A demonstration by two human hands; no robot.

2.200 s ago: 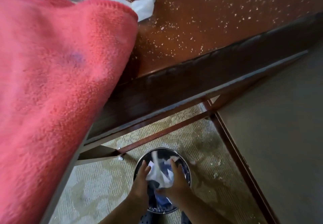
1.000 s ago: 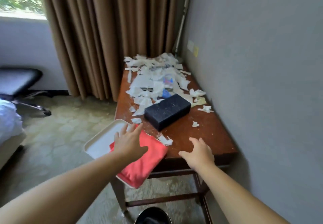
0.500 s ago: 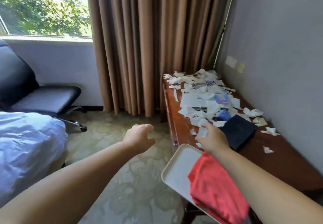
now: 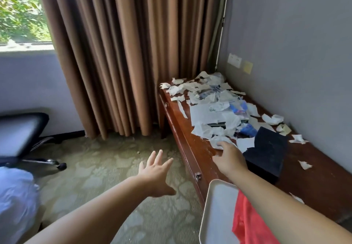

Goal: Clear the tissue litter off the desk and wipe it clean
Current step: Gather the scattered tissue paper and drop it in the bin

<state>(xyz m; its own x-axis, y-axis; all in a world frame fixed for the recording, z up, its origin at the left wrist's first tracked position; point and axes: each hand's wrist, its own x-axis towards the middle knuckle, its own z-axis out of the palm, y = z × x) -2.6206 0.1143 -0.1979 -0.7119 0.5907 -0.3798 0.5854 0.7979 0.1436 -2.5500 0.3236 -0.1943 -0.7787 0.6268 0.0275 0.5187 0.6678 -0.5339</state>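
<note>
Tissue litter (image 4: 207, 100) covers the far half of the bench (image 4: 323, 182), with stray scraps around the black box (image 4: 266, 152). Right hand (image 4: 228, 158) reaches in, fingers extended onto the nearest scrap, not closed on it. Left hand (image 4: 154, 171) hangs spread over the carpet, holding nothing. Red cloth (image 4: 247, 224) lies on the tray (image 4: 215, 205), untouched. Assessment: clearing far from complete; wiping not started.

White tissue scraps (image 4: 202, 130); reddish-brown desk (image 4: 323, 182); red cloth (image 4: 251, 224); black box (image 4: 266, 152); brown curtain (image 4: 123, 53); floral beige carpet (image 4: 106, 167)
</note>
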